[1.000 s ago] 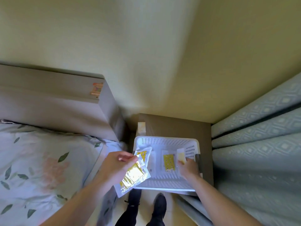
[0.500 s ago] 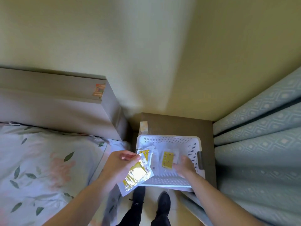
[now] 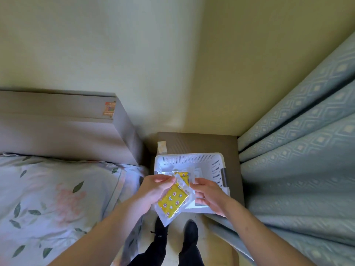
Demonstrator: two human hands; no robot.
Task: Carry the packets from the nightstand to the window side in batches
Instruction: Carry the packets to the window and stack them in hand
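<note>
A white perforated basket (image 3: 216, 169) stands on the brown nightstand (image 3: 201, 142). My left hand (image 3: 153, 191) grips a small stack of clear packets (image 3: 172, 201) with yellow patterned contents, held over the basket's near left corner. My right hand (image 3: 208, 194) is beside the stack, its fingertips pinching the right edge of a packet against it. A second yellow packet (image 3: 183, 175) shows just behind the stack. Pale packets (image 3: 197, 172) lie in the basket, partly hidden by my hands. One small pale packet (image 3: 162, 146) lies on the nightstand behind the basket.
A bed with a floral pillow (image 3: 57, 192) and a grey headboard (image 3: 67, 123) is close on the left. Blue patterned curtains (image 3: 297, 160) hang along the right, touching the nightstand. My black shoes (image 3: 190, 233) stand in the narrow floor gap below.
My right hand has come out of the basket's right side and moved left to the stack in my left hand. The stack has turned its yellow patterned face upward.
</note>
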